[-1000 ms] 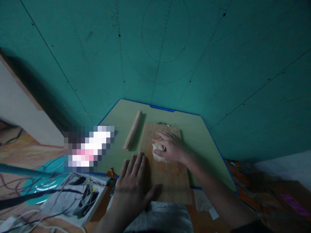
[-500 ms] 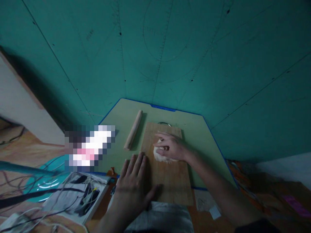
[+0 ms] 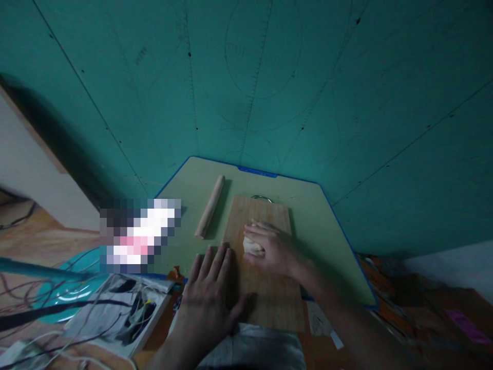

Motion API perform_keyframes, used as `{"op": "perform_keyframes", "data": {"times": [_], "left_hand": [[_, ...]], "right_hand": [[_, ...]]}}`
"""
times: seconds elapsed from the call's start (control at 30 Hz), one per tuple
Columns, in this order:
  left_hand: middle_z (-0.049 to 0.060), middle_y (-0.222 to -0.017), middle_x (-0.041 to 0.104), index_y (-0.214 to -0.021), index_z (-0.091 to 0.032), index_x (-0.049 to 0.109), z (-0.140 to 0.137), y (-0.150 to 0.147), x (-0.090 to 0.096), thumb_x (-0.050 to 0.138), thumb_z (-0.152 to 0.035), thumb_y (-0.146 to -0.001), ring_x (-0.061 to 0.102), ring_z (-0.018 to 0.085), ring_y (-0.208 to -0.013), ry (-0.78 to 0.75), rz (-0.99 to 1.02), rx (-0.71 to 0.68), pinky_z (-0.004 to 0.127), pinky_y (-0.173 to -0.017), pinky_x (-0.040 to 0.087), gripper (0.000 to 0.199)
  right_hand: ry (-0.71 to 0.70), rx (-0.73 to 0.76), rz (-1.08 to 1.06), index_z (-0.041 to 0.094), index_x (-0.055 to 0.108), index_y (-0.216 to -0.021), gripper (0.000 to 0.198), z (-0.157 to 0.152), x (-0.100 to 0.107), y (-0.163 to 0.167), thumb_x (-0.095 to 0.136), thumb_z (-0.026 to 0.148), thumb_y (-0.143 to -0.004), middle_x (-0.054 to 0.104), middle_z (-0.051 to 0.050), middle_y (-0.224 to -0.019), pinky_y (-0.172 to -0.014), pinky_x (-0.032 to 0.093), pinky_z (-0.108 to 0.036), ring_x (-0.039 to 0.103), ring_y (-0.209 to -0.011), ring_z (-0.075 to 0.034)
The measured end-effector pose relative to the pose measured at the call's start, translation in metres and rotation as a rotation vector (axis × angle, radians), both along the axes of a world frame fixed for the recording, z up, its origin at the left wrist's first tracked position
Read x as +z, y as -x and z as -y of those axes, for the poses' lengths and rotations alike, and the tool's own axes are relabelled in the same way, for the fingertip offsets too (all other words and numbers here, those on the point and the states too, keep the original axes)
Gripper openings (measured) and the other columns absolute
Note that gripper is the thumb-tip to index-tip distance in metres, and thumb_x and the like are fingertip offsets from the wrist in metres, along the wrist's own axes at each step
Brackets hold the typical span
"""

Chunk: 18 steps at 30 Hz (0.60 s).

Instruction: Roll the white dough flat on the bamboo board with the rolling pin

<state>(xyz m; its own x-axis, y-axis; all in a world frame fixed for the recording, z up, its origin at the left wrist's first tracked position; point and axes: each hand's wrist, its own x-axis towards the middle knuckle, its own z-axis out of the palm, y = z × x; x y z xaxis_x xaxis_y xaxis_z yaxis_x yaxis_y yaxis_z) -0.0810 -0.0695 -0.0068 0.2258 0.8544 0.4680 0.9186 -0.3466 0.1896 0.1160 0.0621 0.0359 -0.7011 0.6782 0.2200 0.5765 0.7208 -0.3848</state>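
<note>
A pale lump of dough [image 3: 252, 247] lies on the wooden cutting board [image 3: 269, 303]. My right hand [image 3: 275, 249] is curled over it from the right, the fingers wrapped across its top and far side, hiding part of it. Flat along the board's left edge rests my left hand [image 3: 210, 288], its fingers stretched out and its thumb reaching onto the board; it holds nothing. Left of the board, a wooden rolling pin [image 3: 210, 207] lies on the pale green mat.
The green mat [image 3: 319, 241] has a blue rim and abuts a green wall [image 3: 246, 77]. A blurred-out bright object [image 3: 148, 231] sits at its left. Lower left stands a white box [image 3: 134, 313] with cables, beside a turquoise basin [image 3: 65, 293]. A metal handle [image 3: 263, 198] tops the board.
My right hand has drawn nearer to me and closed over the dough, which was spread flatter and is now bunched up. My left hand has stayed in place.
</note>
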Motion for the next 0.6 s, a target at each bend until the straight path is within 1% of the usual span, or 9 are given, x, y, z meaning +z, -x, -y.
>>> {"op": "perform_keyframes", "data": {"times": [0.07, 0.1, 0.2, 0.23, 0.3, 0.4, 0.47, 0.53, 0.6], "left_hand": [[0.019, -0.155, 0.045, -0.154, -0.010, 0.031, 0.000, 0.000, 0.000, 0.051, -0.065, -0.090, 0.043, 0.041, -0.141, 0.001, 0.001, 0.001, 0.061, -0.111, 0.040, 0.086], [0.019, -0.155, 0.044, -0.154, -0.010, 0.030, 0.000, 0.000, 0.000, 0.051, -0.064, -0.091, 0.044, 0.041, -0.140, 0.002, -0.003, 0.002, 0.061, -0.111, 0.040, 0.086], [0.020, -0.155, 0.044, -0.155, -0.010, 0.029, 0.000, 0.000, 0.000, 0.050, -0.064, -0.091, 0.045, 0.040, -0.140, 0.006, -0.016, 0.004, 0.061, -0.112, 0.040, 0.086], [0.020, -0.155, 0.044, -0.155, -0.010, 0.029, 0.000, 0.000, 0.000, 0.051, -0.064, -0.091, 0.045, 0.040, -0.140, 0.004, -0.017, 0.002, 0.061, -0.112, 0.040, 0.086], [0.020, -0.154, 0.045, -0.155, -0.010, 0.028, 0.000, 0.000, 0.000, 0.051, -0.063, -0.091, 0.045, 0.040, -0.140, 0.001, -0.013, 0.000, 0.061, -0.112, 0.039, 0.086], [0.020, -0.154, 0.045, -0.155, -0.010, 0.029, 0.000, 0.000, 0.000, 0.053, -0.062, -0.090, 0.046, 0.041, -0.139, -0.003, -0.002, -0.001, 0.061, -0.111, 0.040, 0.086], [0.020, -0.154, 0.045, -0.154, -0.010, 0.029, -0.001, 0.001, 0.000, 0.053, -0.062, -0.091, 0.046, 0.041, -0.139, -0.006, 0.000, -0.001, 0.061, -0.111, 0.041, 0.085], [0.020, -0.154, 0.045, -0.154, -0.010, 0.030, -0.001, 0.001, 0.000, 0.053, -0.061, -0.091, 0.046, 0.041, -0.139, -0.008, -0.007, -0.003, 0.061, -0.111, 0.041, 0.084], [0.020, -0.154, 0.045, -0.153, -0.009, 0.031, -0.001, 0.000, 0.000, 0.053, -0.060, -0.091, 0.046, 0.040, -0.139, -0.010, -0.013, -0.007, 0.061, -0.111, 0.040, 0.083]], "right_hand": [[0.044, 0.024, -0.020, 0.017, 0.068, -0.126, 0.044, 0.001, -0.001, -0.002, 0.066, 0.040, -0.088, 0.069, -0.012, -0.129, -0.109, 0.047, -0.045, 0.058, -0.128, -0.028], [0.057, 0.005, -0.019, 0.018, 0.068, -0.127, 0.043, 0.000, -0.001, -0.003, 0.064, 0.039, -0.090, 0.068, -0.011, -0.130, -0.107, 0.049, -0.045, 0.059, -0.127, -0.027], [0.010, -0.086, 0.023, 0.014, 0.062, -0.134, 0.056, 0.000, -0.001, -0.002, 0.067, 0.046, -0.088, 0.059, -0.016, -0.141, -0.109, 0.047, -0.048, 0.056, -0.130, -0.030], [-0.017, -0.084, 0.036, 0.013, 0.062, -0.134, 0.061, 0.001, -0.002, -0.001, 0.069, 0.048, -0.085, 0.058, -0.017, -0.142, -0.111, 0.044, -0.049, 0.054, -0.132, -0.032], [-0.037, -0.021, 0.031, 0.012, 0.064, -0.131, 0.061, 0.002, -0.003, 0.001, 0.071, 0.049, -0.083, 0.062, -0.016, -0.138, -0.114, 0.041, -0.050, 0.053, -0.133, -0.032], [-0.010, 0.036, 0.008, 0.016, 0.068, -0.126, 0.048, 0.000, -0.004, 0.000, 0.065, 0.046, -0.089, 0.067, -0.013, -0.132, -0.112, 0.043, -0.046, 0.057, -0.130, -0.029], [-0.007, -0.001, 0.014, 0.015, 0.067, -0.129, 0.050, -0.005, -0.004, -0.003, 0.064, 0.047, -0.090, 0.063, -0.015, -0.136, -0.111, 0.044, -0.047, 0.057, -0.129, -0.030], [-0.011, -0.019, 0.027, 0.012, 0.063, -0.133, 0.060, -0.009, -0.005, -0.007, 0.067, 0.050, -0.087, 0.058, -0.018, -0.141, -0.112, 0.042, -0.050, 0.054, -0.133, -0.032], [0.004, 0.033, 0.029, 0.013, 0.063, -0.133, 0.062, -0.013, -0.005, -0.010, 0.069, 0.052, -0.085, 0.060, -0.017, -0.140, -0.113, 0.040, -0.050, 0.051, -0.135, -0.032]]}}
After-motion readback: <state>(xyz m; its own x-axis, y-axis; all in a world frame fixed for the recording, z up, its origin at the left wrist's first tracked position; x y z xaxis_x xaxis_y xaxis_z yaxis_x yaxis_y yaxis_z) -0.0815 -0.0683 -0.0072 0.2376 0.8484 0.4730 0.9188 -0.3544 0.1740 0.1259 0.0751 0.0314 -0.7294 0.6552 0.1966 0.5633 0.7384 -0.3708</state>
